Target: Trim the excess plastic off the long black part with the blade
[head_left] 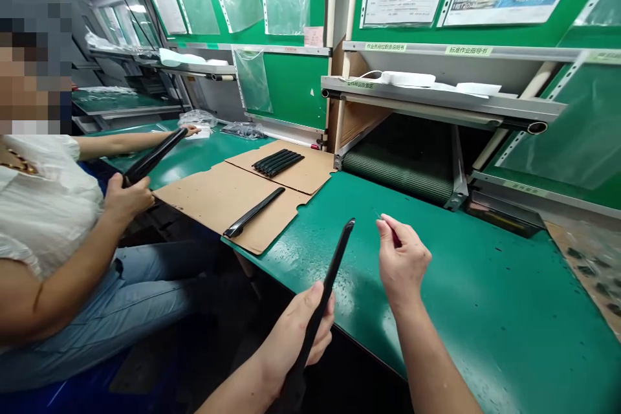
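Observation:
My left hand (303,330) is wrapped round a long, narrow, glossy black plastic strip (331,272), which tilts upward with its rounded tip at the top. The strip's lower end runs down below the hand into the dark. To the right of the tip, apart from it, my right hand (405,259) is closed in a pinch. Between its thumb and fingers shows a small dark red handle (396,240) of a thin tool, with a faint fine point past the thumb. Most of that tool is hidden by the fingers.
A similar black strip (255,212) lies on the near cardboard sheet (204,197); several more lie in a row (277,162) behind. A conveyor belt (402,165) meets the green table (466,310). At left, a co-worker (43,226) holds another black piece (156,154). Bagged parts (592,265) lie far right.

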`<state>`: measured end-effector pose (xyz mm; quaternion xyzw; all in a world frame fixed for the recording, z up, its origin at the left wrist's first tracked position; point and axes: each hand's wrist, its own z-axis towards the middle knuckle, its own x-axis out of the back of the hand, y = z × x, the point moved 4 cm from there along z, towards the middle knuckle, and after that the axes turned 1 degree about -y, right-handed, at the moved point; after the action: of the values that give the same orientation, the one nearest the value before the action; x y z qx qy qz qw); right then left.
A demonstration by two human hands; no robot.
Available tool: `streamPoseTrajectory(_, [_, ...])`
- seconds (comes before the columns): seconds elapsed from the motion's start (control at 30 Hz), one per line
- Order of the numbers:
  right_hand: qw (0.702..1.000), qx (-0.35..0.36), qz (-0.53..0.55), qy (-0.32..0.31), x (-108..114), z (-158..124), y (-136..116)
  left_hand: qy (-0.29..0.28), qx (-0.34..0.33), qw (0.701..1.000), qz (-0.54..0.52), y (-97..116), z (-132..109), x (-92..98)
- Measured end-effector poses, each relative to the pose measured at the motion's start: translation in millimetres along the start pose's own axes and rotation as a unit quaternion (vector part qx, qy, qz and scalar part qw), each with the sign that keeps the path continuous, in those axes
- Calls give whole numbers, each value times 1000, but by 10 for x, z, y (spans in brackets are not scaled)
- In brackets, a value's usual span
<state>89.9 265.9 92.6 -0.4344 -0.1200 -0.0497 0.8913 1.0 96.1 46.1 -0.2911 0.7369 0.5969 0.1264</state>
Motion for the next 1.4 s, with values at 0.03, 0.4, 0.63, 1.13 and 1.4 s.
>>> streamPoseTrajectory(0.03, [1000,-13,14,-24,10,8,27,-24,5,1000,17,-1,-9,13])
streamPoseTrajectory(0.4, [889,-97,246,-375,61,-467,-276,1,-118,848,516,455,-51,173])
streamPoseTrajectory(0.63, [865,94,49,-490,136,-438,-511,-58,-342,614,709,860,123,112])
streamPoseTrajectory(1.13, [903,188,24,-386,140,-542,-509,-68,-314,658,681,722,127,140])
streamPoseTrajectory(1.4, [951,217,-65,-208,22,-700,-479,78,-214,810,540,387,-82,93])
